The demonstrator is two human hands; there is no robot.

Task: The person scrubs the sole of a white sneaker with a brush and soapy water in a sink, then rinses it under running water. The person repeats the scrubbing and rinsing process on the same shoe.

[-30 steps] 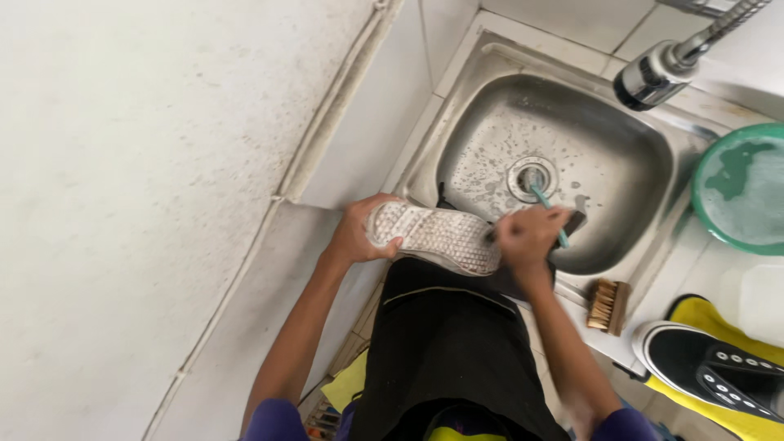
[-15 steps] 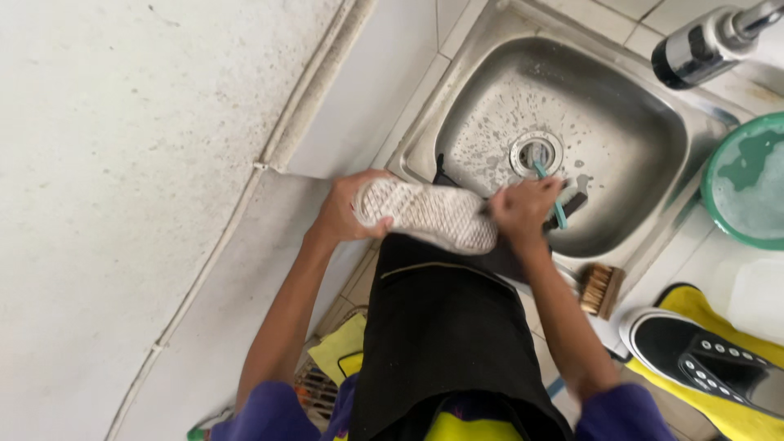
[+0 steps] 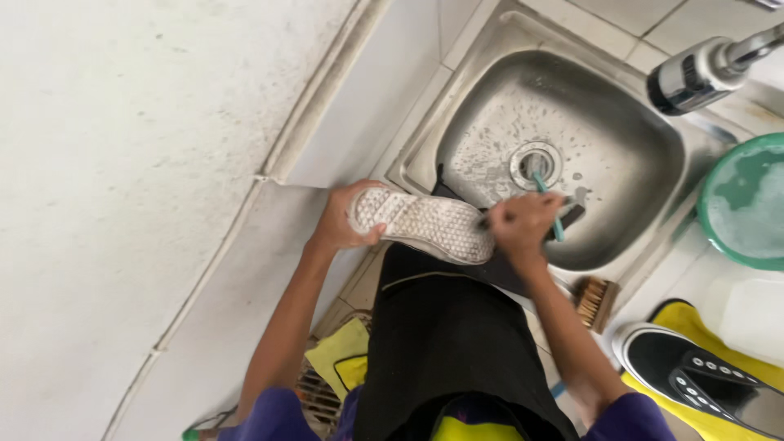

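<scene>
My left hand (image 3: 341, 219) grips the heel end of a dark shoe turned sole up, its white studded sole (image 3: 425, 224) facing me over the front edge of a steel sink (image 3: 572, 139). At the shoe's toe end my right hand (image 3: 523, 229) holds a small teal-handled brush (image 3: 545, 196), its handle pointing toward the drain (image 3: 535, 162). The sink basin is wet and speckled with foam.
A faucet head (image 3: 694, 75) hangs over the sink's far right. A green basin of soapy water (image 3: 747, 208) stands on the right. A wooden scrub brush (image 3: 596, 300) lies on the counter; a second black shoe (image 3: 694, 367) rests on a yellow cloth (image 3: 735, 347). A white wall fills the left.
The view has drifted so the sink sits higher and more to the right. My right hand with the brush has shifted slightly along the toe end; my left hand still holds the shoe.
</scene>
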